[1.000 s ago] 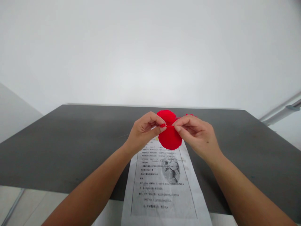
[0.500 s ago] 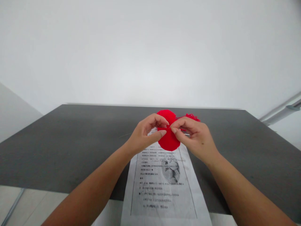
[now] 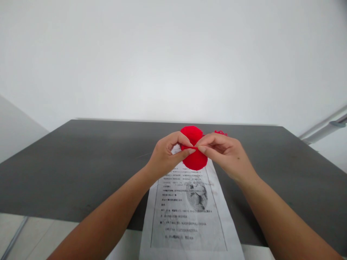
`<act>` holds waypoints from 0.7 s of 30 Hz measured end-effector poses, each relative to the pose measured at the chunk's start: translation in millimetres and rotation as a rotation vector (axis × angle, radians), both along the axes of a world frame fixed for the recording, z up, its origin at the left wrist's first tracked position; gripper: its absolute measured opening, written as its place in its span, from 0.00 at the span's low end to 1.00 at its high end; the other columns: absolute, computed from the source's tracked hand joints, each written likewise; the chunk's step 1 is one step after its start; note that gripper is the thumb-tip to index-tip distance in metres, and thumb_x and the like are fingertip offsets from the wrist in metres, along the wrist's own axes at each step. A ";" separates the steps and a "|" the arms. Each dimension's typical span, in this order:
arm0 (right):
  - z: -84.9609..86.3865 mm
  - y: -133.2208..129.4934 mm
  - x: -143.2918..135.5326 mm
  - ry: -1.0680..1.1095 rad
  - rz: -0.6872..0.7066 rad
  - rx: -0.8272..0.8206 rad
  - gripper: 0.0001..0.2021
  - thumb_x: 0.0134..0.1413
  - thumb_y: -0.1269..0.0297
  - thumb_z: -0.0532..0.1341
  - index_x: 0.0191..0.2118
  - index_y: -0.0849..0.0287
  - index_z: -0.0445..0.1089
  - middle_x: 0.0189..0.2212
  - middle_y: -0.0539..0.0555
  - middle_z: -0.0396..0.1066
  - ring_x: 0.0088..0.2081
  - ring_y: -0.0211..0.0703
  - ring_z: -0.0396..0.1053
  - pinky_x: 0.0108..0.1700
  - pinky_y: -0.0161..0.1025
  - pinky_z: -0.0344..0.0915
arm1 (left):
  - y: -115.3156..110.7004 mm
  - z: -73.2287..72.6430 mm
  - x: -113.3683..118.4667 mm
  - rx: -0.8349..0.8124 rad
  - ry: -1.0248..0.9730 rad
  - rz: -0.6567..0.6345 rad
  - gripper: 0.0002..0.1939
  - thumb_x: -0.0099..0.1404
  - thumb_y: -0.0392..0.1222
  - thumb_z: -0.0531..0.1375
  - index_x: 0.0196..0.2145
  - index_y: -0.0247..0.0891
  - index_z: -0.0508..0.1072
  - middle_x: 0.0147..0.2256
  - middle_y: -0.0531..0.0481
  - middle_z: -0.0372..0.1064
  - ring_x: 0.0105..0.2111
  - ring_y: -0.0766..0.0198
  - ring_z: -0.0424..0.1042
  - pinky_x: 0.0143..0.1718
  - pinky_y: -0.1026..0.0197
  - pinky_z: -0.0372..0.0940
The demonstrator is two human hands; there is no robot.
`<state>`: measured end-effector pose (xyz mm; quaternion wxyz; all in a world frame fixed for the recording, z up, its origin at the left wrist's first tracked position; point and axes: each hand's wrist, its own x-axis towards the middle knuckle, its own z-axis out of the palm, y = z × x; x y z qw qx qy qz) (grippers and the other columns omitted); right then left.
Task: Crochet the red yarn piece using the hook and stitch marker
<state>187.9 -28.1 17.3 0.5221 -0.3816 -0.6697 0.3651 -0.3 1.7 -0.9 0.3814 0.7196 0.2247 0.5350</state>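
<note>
A red piece [image 3: 195, 160] that looks crocheted is held up over the printed sheet, with one rounded lobe toward the wall and another toward me. My left hand [image 3: 169, 151] pinches its middle fold from the left between thumb and index finger. From the right, my right hand [image 3: 225, 153] closes thumb and index finger on the same fold, its fingertips almost touching those of my left hand. Behind my right hand shows a bit of red yarn [image 3: 221, 133]. Whether a small tool sits inside the right hand is hidden.
A printed sheet [image 3: 189, 249] with text and a dark picture lies under the work and hangs over the near table edge. The dark table [image 3: 81, 173] stands against a white wall [image 3: 173, 65]. A grey pipe [image 3: 329, 128] is at the right.
Both hands have pinched tighter together at the fold, and the left fingers have closed. A thin light-coloured strip beside the right hand is now out of sight, and less yarn shows.
</note>
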 end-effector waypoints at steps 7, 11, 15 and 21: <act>-1.7 2.7 2.4 0.135 0.073 -0.154 0.04 0.52 0.67 0.68 0.27 0.56 0.77 0.28 0.51 0.78 0.32 0.41 0.72 0.37 0.39 0.69 | -0.5 0.8 -0.1 -0.011 -0.015 -0.017 0.07 0.61 0.40 0.70 0.29 0.38 0.76 0.30 0.50 0.75 0.32 0.62 0.72 0.36 0.59 0.66; -0.6 2.2 1.4 0.140 0.073 -0.168 0.03 0.50 0.67 0.68 0.27 0.57 0.77 0.27 0.50 0.77 0.30 0.41 0.71 0.35 0.38 0.68 | 0.2 0.4 -0.4 -0.015 -0.008 -0.016 0.07 0.61 0.40 0.69 0.29 0.38 0.76 0.30 0.50 0.75 0.32 0.62 0.72 0.36 0.59 0.66; 2.8 0.2 -0.8 0.100 0.046 -0.171 0.03 0.49 0.67 0.68 0.27 0.58 0.76 0.25 0.50 0.75 0.29 0.40 0.70 0.34 0.38 0.67 | 1.1 0.1 -0.8 -0.016 0.017 -0.001 0.06 0.61 0.39 0.69 0.29 0.38 0.76 0.29 0.50 0.75 0.31 0.62 0.71 0.35 0.59 0.65; 5.4 -1.7 -2.9 0.092 0.018 -0.166 0.03 0.48 0.68 0.67 0.26 0.58 0.75 0.24 0.50 0.75 0.28 0.40 0.70 0.33 0.37 0.66 | 1.6 1.5 -1.1 -0.035 0.008 -0.046 0.04 0.61 0.37 0.69 0.31 0.38 0.77 0.30 0.50 0.75 0.32 0.63 0.72 0.35 0.60 0.66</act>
